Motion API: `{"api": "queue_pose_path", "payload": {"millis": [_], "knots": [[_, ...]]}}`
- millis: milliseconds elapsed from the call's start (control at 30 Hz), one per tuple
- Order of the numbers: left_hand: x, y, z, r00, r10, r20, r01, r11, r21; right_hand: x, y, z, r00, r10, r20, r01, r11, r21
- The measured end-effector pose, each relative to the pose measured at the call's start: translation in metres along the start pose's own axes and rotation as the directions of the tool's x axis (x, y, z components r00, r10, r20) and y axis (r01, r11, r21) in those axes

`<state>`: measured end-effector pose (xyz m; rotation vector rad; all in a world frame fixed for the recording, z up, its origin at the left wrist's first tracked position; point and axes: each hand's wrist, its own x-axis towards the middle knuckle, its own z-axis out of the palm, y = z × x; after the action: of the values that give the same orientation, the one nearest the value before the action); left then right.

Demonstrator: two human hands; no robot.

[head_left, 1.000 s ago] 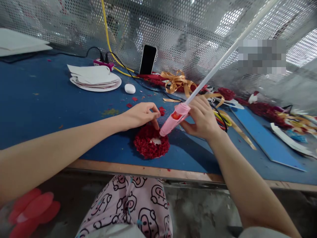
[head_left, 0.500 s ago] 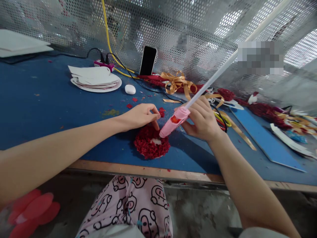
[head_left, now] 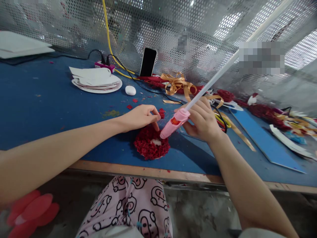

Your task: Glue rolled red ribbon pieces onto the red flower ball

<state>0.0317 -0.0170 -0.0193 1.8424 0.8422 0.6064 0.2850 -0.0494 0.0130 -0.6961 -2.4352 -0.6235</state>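
My right hand (head_left: 204, 120) is closed around a pink hot glue gun (head_left: 175, 122). A long translucent glue stick (head_left: 218, 75) juts from its rear, up and to the right. The gun's tip points down at a round red crinkled-paper disc (head_left: 150, 148) near the table's front edge; whether it touches cannot be made out. A small pale bare patch (head_left: 156, 142) shows in the disc close to the tip. My left hand (head_left: 140, 117) has its fingers curled down on the disc's far edge, steadying it. Beside those fingertips is a small red scrap (head_left: 161, 113).
Stacked white paper discs (head_left: 96, 82), a white oval case (head_left: 130, 90) and a propped phone (head_left: 148, 61) stand farther back. Gold ribbon (head_left: 177, 82) and red material lie along the mesh wall. A blue board (head_left: 266, 138) lies right. Black and yellow cables cross the back.
Almost nothing differs. Both hands, the glue gun and the red disc hold nearly the same positions; the whole view has shifted very slightly.
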Motion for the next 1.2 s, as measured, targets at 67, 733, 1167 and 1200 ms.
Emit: {"api": "queue_pose_path", "payload": {"millis": [67,733,1167,1200], "knots": [[0.001,-0.001,0.0,1.0,0.002,0.0,-0.002,1.0,0.004,0.0,0.0,0.0,1.0,-0.008,-0.003,0.008,1.0,0.0],[0.002,0.004,0.003,0.995,-0.066,-0.07,0.061,0.996,-0.064,-0.004,0.006,0.014,0.974,0.228,-0.011,-0.227,0.97,0.084],[0.0,0.009,0.002,0.973,-0.146,-0.176,0.099,0.963,-0.25,-0.043,0.061,0.022,0.693,0.636,0.34,-0.63,0.763,-0.145],[0.0,0.009,0.002,0.976,-0.134,-0.172,0.089,0.966,-0.243,-0.041,0.057,0.022,0.714,0.639,0.285,-0.617,0.767,-0.176]]}}
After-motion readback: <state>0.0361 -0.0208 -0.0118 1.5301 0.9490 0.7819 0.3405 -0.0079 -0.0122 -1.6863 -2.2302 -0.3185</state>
